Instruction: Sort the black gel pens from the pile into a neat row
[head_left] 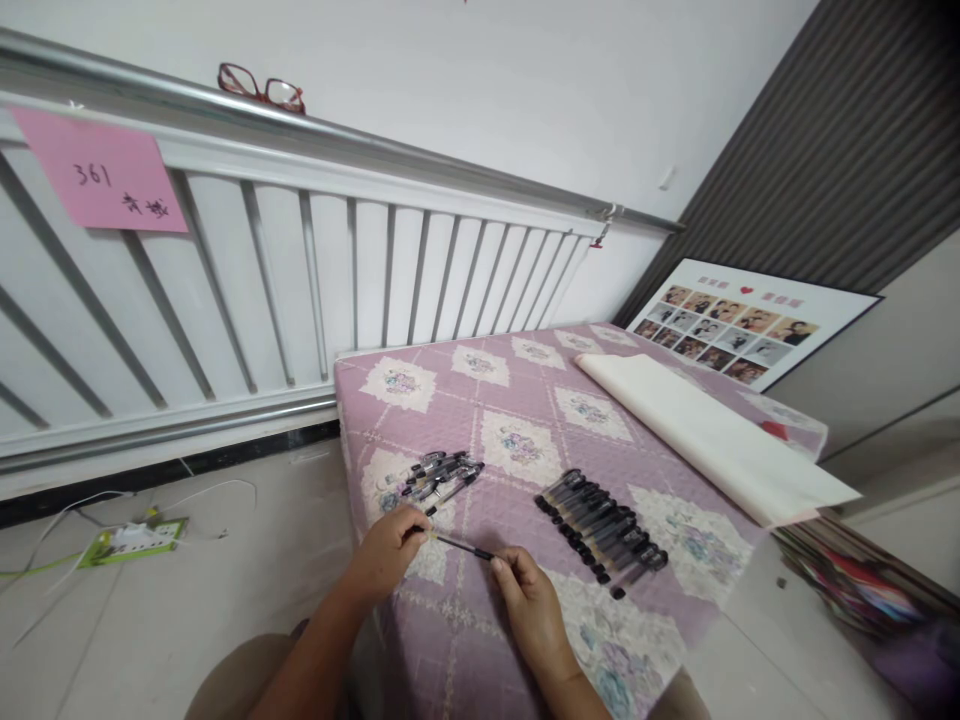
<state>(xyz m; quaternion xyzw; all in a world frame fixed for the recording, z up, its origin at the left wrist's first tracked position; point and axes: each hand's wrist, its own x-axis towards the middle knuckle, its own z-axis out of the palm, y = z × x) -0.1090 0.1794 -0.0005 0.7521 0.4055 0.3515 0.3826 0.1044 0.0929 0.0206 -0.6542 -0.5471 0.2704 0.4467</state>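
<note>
Between my two hands a slim pen is held nearly level over the table's near part. My left hand pinches its left end, and my right hand grips its dark right end. Just beyond my left hand lies a loose pile of black pens, pointing in mixed directions. To the right of my right hand, several pens lie side by side in a slanted row, their black ends lined up. My fingers hide both tips of the held pen.
A purple floral cloth covers the table. A rolled cream sheet lies along its right side, before a photo board. A white radiator stands behind, with glasses on its pipe. A power strip with cables lies on the left floor.
</note>
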